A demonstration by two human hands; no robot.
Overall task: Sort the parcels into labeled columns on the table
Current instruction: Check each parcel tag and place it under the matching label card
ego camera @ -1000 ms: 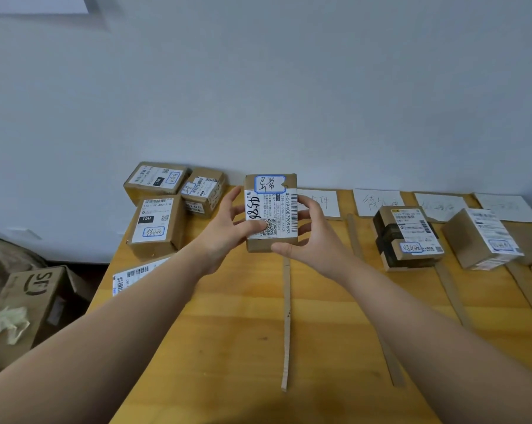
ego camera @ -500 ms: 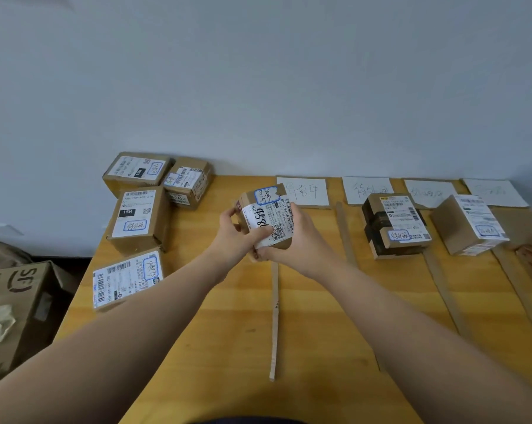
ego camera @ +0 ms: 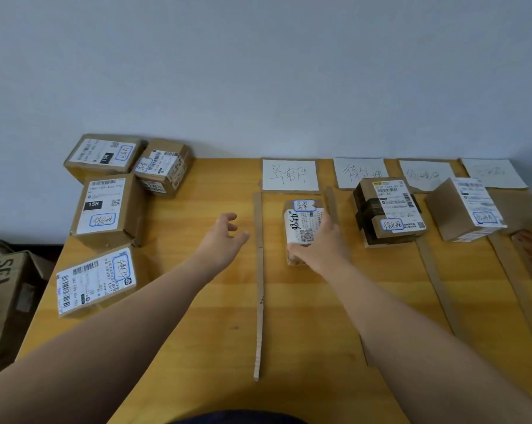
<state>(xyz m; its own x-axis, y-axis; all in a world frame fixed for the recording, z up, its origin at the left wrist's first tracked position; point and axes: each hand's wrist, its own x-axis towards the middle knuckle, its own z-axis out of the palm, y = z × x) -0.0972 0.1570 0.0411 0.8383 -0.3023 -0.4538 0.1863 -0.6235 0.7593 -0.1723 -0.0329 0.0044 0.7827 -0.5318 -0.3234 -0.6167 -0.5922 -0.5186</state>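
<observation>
A small brown parcel (ego camera: pixel 300 223) with a white label lies flat on the table in the column below the first paper sign (ego camera: pixel 289 174). My right hand (ego camera: pixel 326 246) holds it by its right side and near corner. My left hand (ego camera: pixel 225 237) hovers left of the first cardboard divider strip (ego camera: pixel 258 270), fingers loosely spread, holding nothing. Several unsorted parcels sit at the table's left end: two by the wall (ego camera: pixel 104 154), (ego camera: pixel 163 166), a taller one (ego camera: pixel 107 206), and a flat one (ego camera: pixel 95 281) near the edge.
Further paper signs (ego camera: pixel 359 172), (ego camera: pixel 425 174), (ego camera: pixel 494 172) head columns to the right, split by cardboard strips (ego camera: pixel 436 280). A black-taped parcel (ego camera: pixel 390 209) and another box (ego camera: pixel 466 209) stand in those columns. An open carton (ego camera: pixel 4 289) sits on the floor at left.
The parcel, held up in both hands before, now lies on the table in the first labelled column. My left hand has let go and drawn away to the left.
</observation>
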